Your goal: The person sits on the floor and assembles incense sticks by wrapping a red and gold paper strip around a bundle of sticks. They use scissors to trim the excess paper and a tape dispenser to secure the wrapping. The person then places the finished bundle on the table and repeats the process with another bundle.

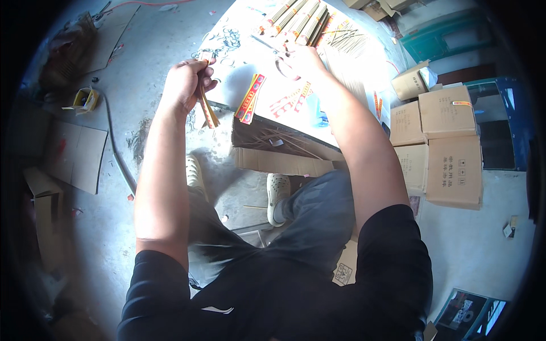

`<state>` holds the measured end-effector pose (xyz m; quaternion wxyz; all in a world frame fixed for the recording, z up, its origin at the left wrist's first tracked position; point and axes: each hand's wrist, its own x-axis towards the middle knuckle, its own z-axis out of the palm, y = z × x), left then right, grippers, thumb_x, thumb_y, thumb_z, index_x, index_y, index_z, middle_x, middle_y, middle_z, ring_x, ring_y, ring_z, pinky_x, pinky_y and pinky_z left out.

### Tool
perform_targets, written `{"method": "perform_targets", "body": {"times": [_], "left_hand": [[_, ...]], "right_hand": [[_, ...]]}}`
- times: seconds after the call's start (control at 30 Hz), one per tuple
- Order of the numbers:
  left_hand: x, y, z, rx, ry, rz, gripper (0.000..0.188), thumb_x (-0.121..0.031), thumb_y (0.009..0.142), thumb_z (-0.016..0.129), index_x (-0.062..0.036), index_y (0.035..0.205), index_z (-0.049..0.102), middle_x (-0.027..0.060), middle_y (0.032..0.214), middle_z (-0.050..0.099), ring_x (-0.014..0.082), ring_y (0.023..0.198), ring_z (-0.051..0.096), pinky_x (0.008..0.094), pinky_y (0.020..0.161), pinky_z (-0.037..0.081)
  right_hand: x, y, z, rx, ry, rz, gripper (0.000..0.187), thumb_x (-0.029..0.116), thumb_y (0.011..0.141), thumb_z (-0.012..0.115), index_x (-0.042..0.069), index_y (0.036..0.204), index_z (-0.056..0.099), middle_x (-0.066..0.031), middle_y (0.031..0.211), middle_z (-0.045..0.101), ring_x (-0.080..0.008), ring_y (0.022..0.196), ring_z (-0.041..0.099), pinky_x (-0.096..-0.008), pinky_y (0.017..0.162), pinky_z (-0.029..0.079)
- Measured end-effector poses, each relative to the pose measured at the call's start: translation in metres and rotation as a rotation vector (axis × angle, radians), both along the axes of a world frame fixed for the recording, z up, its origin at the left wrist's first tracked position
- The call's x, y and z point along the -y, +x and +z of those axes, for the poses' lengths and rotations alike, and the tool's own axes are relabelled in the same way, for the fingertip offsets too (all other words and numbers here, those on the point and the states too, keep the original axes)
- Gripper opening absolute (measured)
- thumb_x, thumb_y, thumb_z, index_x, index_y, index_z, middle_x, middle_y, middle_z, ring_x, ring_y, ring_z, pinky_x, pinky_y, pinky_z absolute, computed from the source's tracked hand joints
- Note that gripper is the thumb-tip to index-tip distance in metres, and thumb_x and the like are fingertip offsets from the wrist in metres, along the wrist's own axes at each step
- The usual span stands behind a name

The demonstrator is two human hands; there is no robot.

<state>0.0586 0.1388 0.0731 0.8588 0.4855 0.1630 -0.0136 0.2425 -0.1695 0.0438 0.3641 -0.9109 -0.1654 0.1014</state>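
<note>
Left hand (192,82) curled around yellow-and-red strips (209,115) dangling from its near side.
Right hand (307,58) meets scissors (278,53) over the desk (238,63); glare obscures whether it grips them.

A white, flat table (242,63) holds bundles of thin tan sticks (301,21), lots of thin dark loops (229,40), crumpled light-blue plastic (317,111) and, at its near edge, long red-and-yellow paper strips (250,99). On the hard grey floor (153,34) sit brown cardboard boxes (455,170), a small yellow tub (86,101) and a flat brown cardboard sheet (82,156).
</note>
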Motion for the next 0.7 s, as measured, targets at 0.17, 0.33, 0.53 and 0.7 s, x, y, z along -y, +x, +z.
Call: {"method": "perform_targets", "body": {"times": [0.17,0.33,0.53,0.7], "left_hand": [[-0.003,-0.007,0.006,0.003,0.021,0.03,0.021,-0.007,0.105,0.051,0.0077,0.112,0.064,0.0046,0.079,0.062,0.0109,0.06,0.052,0.0331,0.071,0.058],[0.009,-0.003,0.005,0.009,0.007,0.012,0.024,-0.009,0.105,0.053,0.0087,0.119,0.062,0.0018,0.078,0.06,0.0096,0.061,0.05,0.0305,0.072,0.054],[0.017,-0.002,0.004,0.008,0.036,0.002,0.024,-0.009,0.105,0.052,0.0097,0.118,0.062,0.0033,0.079,0.06,0.0112,0.063,0.05,0.0316,0.072,0.054],[0.014,0.001,0.0,-0.017,0.067,0.029,0.023,-0.008,0.104,0.052,0.0089,0.115,0.063,0.0048,0.081,0.061,0.0118,0.063,0.052,0.0335,0.073,0.055]], "right_hand": [[-0.002,-0.065,0.071,-0.034,-0.315,0.261,0.044,0.0,0.098,0.057,0.004,0.142,0.061,-0.017,0.133,0.066,-0.025,0.109,0.07,-0.0309,0.087,0.059],[0.015,-0.092,0.071,-0.21,-0.232,0.406,0.053,-0.002,0.097,0.053,0.007,0.149,0.056,-0.0171,0.143,0.06,-0.0258,0.123,0.063,-0.0327,0.098,0.055],[0.023,-0.086,0.068,-0.46,-0.157,0.515,0.048,-0.003,0.093,0.053,0.004,0.14,0.062,-0.0151,0.131,0.066,-0.0242,0.115,0.064,-0.0341,0.098,0.054],[0.025,-0.079,0.059,-0.373,-0.239,0.494,0.038,0.001,0.09,0.062,0.005,0.127,0.071,-0.0129,0.119,0.069,-0.0245,0.109,0.066,-0.0368,0.087,0.056]]}}
